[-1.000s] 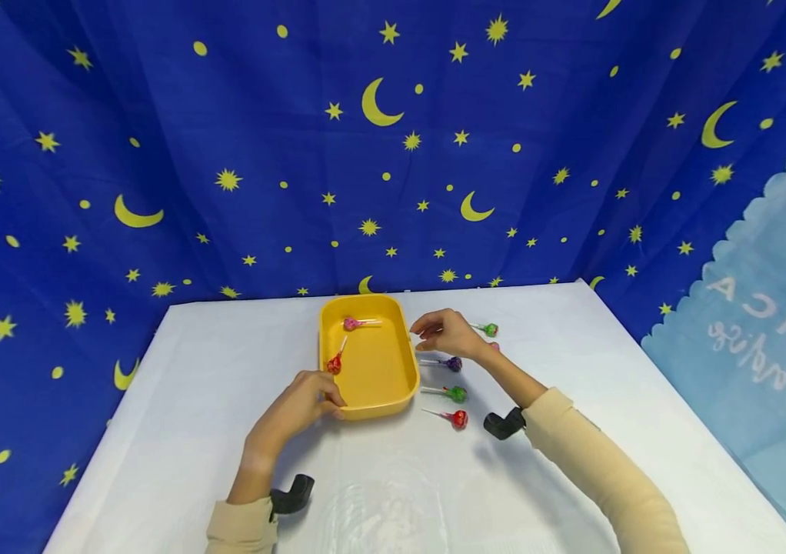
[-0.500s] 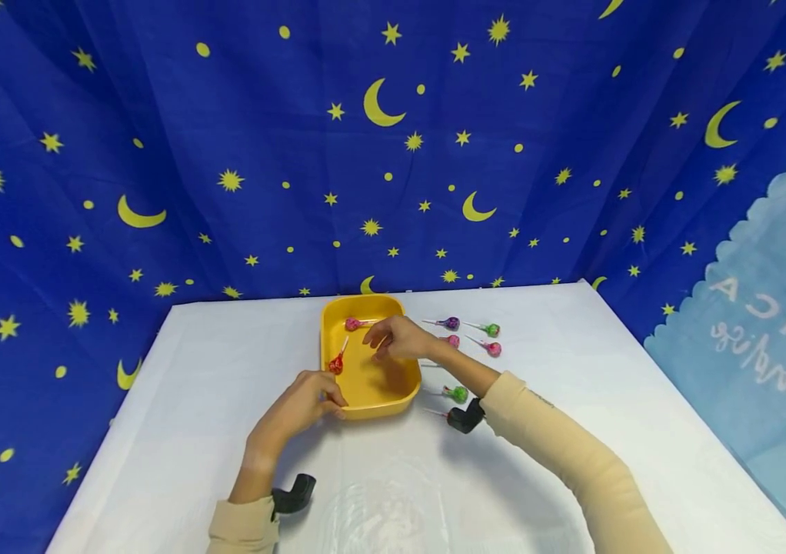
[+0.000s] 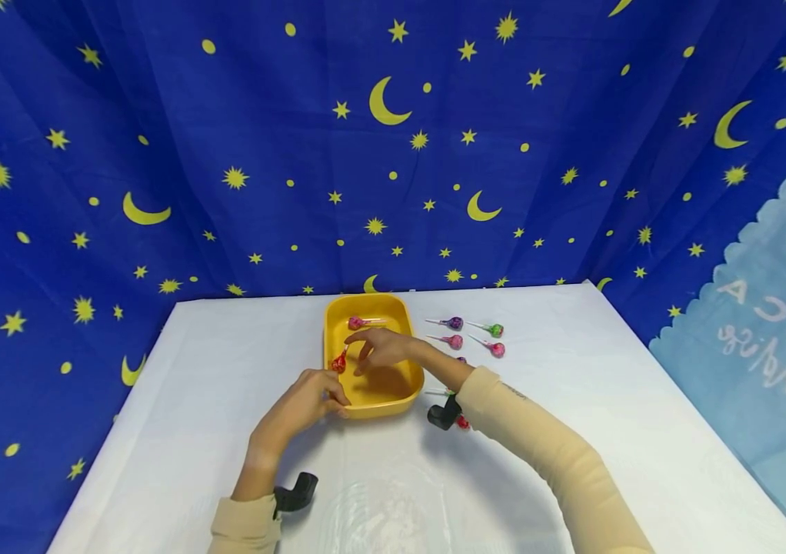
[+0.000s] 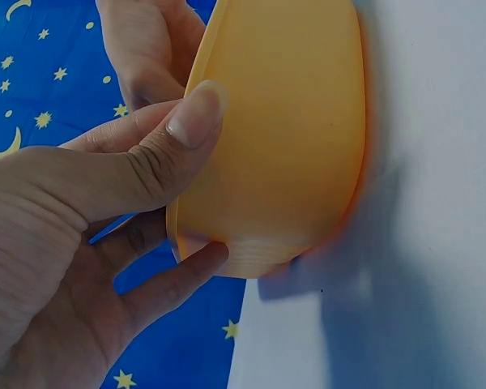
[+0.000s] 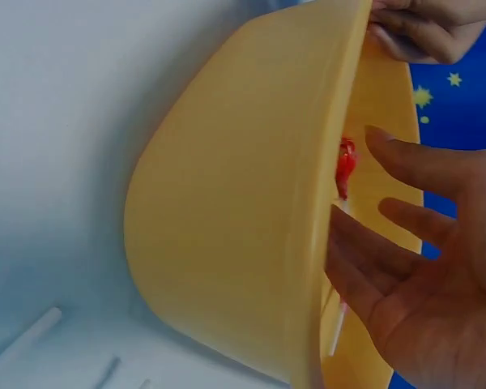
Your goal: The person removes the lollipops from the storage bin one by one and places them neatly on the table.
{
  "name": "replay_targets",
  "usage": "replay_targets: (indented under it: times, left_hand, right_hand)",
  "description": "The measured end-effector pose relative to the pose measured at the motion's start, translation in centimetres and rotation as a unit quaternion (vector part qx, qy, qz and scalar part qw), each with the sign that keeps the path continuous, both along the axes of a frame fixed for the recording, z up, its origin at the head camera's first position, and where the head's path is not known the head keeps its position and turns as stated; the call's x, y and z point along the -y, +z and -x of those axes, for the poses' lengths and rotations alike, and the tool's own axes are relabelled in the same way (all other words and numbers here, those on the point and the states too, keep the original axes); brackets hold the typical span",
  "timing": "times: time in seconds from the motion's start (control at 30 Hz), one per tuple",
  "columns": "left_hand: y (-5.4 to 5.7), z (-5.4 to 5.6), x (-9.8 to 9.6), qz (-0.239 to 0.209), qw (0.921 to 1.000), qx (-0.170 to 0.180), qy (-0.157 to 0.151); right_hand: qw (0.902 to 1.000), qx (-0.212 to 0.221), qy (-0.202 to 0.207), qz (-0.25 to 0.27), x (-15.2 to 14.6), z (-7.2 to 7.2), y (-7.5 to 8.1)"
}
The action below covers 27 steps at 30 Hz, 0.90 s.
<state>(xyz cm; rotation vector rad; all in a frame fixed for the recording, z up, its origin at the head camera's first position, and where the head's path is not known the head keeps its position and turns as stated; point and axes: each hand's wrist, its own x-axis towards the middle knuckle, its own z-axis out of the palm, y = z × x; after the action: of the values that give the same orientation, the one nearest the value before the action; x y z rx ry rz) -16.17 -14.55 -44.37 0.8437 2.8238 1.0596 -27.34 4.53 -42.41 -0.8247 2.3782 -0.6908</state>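
Observation:
A yellow plastic tray (image 3: 382, 410) stands on the white table. My left hand (image 3: 304, 402) grips its near left corner, and in the left wrist view the thumb (image 4: 196, 121) lies over the outer wall with the fingers behind the rim. My right hand (image 3: 388, 348) hovers inside the tray with fingers apart. Its fingertips are close to a red lollipop (image 3: 339, 363) by the left wall; in the right wrist view that red candy head (image 5: 346, 158) shows near the thumb. A pink lollipop (image 3: 356, 323) lies at the back of the tray.
Right of the tray lie several lollipops, among them a purple one (image 3: 456, 323), a green one (image 3: 496, 330) and a pink one (image 3: 497, 349). The right forearm partly covers the nearer ones, including a red one (image 3: 462, 422). A blue star-patterned curtain (image 3: 261, 192) hangs behind the table.
My right hand has moved left from beside the tray's right wall, over the rim, to near the red lollipop inside. The left hand keeps its grip on the tray corner.

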Motion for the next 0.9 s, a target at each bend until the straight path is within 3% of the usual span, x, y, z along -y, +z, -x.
replay_targets:
  times: [0.23,0.67,0.9]
  left_hand:
    - [0.1,-0.1,-0.1,-0.002,1.0000,0.003,0.000]
    - [0.1,-0.1,-0.1,0.005,1.0000,0.003,0.004]
    - [0.2,-0.1,-0.2,0.006,0.9999,0.004,0.007]
  right_hand:
    - [0.9971,-0.031,0.046,-0.053,0.9,0.2,-0.4]
    - [0.9914,-0.057,0.097,-0.067,2.0,-0.1,-0.4]
    - [0.9951,-0.046,0.076,-0.044,2.1,-0.3,-0.6]
